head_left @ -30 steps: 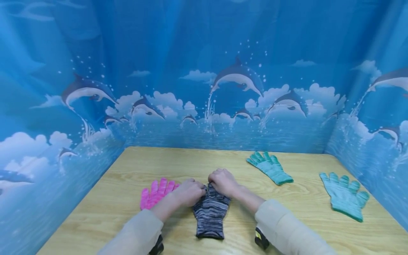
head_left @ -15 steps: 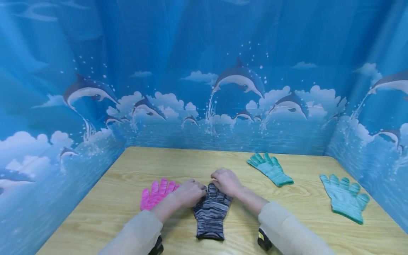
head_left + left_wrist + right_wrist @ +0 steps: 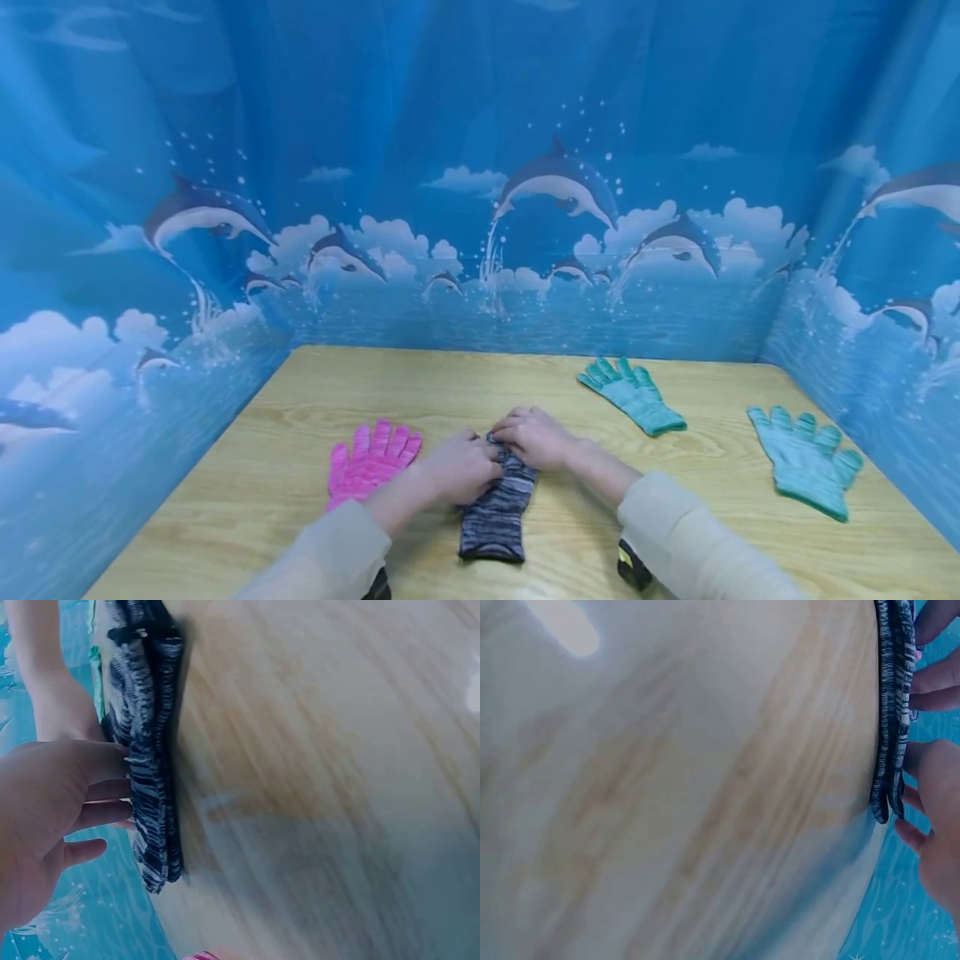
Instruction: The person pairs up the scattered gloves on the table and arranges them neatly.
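A black-and-grey striped knit glove lies on the wooden table with its cuff toward me. My left hand lies over the left part of its finger end; in the left wrist view the fairly straight fingers reach to its upper face. At the far end my right hand pinches a finger of this glove, its fingertips close beside the left ones. Two knit layers show edge-on in the right wrist view. The hands hide most of the glove's fingers.
A pink glove lies just left of my left forearm, which overlaps its cuff. Two green gloves lie to the right, one farther back and one near the right edge. A blue dolphin-print curtain encloses the table.
My left hand has moved right and nearer over the striped glove, covering more of its fingers. The right hand, lifted slightly half a second ago, has come back down to the fingertips.
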Motion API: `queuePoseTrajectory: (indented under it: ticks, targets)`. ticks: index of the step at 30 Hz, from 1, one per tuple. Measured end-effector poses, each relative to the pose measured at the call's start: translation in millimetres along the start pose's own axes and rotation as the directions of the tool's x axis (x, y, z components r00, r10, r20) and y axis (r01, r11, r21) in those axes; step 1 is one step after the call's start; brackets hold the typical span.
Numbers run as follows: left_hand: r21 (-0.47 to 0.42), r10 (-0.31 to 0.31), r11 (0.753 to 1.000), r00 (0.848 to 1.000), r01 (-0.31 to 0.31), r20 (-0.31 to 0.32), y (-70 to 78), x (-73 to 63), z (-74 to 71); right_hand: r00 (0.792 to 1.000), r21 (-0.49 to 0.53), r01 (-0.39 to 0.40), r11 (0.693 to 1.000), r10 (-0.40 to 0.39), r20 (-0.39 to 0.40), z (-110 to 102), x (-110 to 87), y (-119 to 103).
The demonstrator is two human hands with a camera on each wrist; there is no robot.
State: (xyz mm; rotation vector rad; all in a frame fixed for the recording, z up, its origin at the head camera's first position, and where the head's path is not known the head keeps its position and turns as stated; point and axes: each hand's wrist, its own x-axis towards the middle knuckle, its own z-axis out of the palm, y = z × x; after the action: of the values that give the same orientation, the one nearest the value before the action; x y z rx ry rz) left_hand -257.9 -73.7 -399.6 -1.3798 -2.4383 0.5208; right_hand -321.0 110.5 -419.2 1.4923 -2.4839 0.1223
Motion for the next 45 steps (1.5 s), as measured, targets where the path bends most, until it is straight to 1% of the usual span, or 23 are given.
queuePoseTrajectory:
  ticks: [2,5,8,11,14,16,18,21,24,26,31,40,45]
  targets:
    - [0.006,0.002,1.000,1.000,-0.002,0.000,2.0,-0.2,1.3,1.000,0.020,-0.010,1.000,0.010,0.021,1,0.3,0]
    - [-0.008,-0.003,1.000,1.000,0.003,0.002,2.0,-0.2,1.4,0.998,0.066,-0.046,0.997,0.043,0.043,-1,1.1,3]
    - [-0.034,-0.016,0.999,1.000,0.016,0.007,0.7,-0.2,0.3,0.997,0.115,-0.076,0.990,0.075,0.017,-6,0.5,7]
    - [-0.063,-0.034,0.997,0.999,0.036,0.024,-0.4,-0.2,-1.7,0.991,0.150,-0.128,0.980,0.132,-0.015,-13,-3.1,10]
    - [-0.080,-0.037,0.996,0.998,0.040,0.045,-0.1,-0.3,-4.3,0.985,0.161,-0.169,0.972,0.173,-0.012,-17,-8.2,12]
    - [-0.078,-0.018,0.997,0.999,0.022,0.046,0.9,0.0,-5.2,0.986,0.162,-0.165,0.973,0.169,-0.012,-16,-11.2,13]
    - [-0.060,0.012,0.998,0.999,-0.009,0.038,2.6,0.1,-5.3,0.991,0.147,-0.126,0.981,0.132,-0.030,-13,-13.0,14]
    - [-0.031,0.057,0.998,0.998,-0.056,0.019,5.7,-0.2,-4.1,0.995,0.099,-0.062,0.993,0.069,-0.070,-6,-13.5,15]
    - [-0.018,0.078,0.997,0.997,-0.078,0.008,8.5,-0.5,-2.3,0.994,0.052,-0.039,0.998,0.044,-0.100,-1,-12.7,13]
    - [-0.017,0.081,0.997,0.997,-0.081,0.002,9.7,-0.3,-2.0,0.992,0.034,-0.047,0.998,0.051,-0.119,1,-11.9,12]
    - [-0.033,0.077,0.997,0.997,-0.076,0.004,10.5,0.7,-2.4,0.984,0.054,-0.088,0.995,0.095,-0.149,0,-8.4,10]
    - [-0.027,0.071,0.997,0.997,-0.071,-0.003,10.6,2.1,-1.7,0.982,0.053,-0.129,0.990,0.135,-0.131,4,-4.0,9]
    - [-0.022,0.063,0.998,0.998,-0.063,-0.009,10.7,2.2,-1.3,0.975,0.075,-0.153,0.985,0.163,-0.151,6,-4.1,8]
